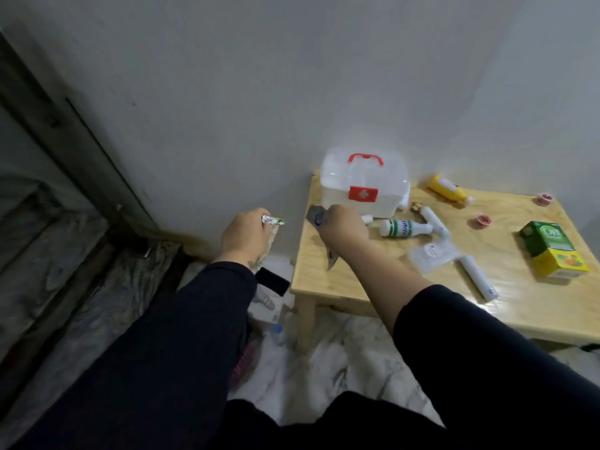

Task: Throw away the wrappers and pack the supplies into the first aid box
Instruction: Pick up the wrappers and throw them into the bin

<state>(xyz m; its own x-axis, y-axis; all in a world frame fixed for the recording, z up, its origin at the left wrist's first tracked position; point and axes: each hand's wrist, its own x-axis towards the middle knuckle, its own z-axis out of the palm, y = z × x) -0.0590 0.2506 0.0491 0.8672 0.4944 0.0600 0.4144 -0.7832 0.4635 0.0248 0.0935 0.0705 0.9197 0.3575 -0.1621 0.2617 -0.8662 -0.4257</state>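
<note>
both fists are clenched on litter, the left hand (245,233) around a foil wrapper (272,219) and the right hand (341,224) around a grey wrapper (316,217) at 7 o'clock of the shut first aid box (362,183), so either scrap could slip to the floor.

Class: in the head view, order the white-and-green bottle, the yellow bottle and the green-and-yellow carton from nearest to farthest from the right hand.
From the right hand:
1. White-and-green bottle, lying just beside it.
2. Yellow bottle, by the wall.
3. Green-and-yellow carton, far right of the table.
</note>
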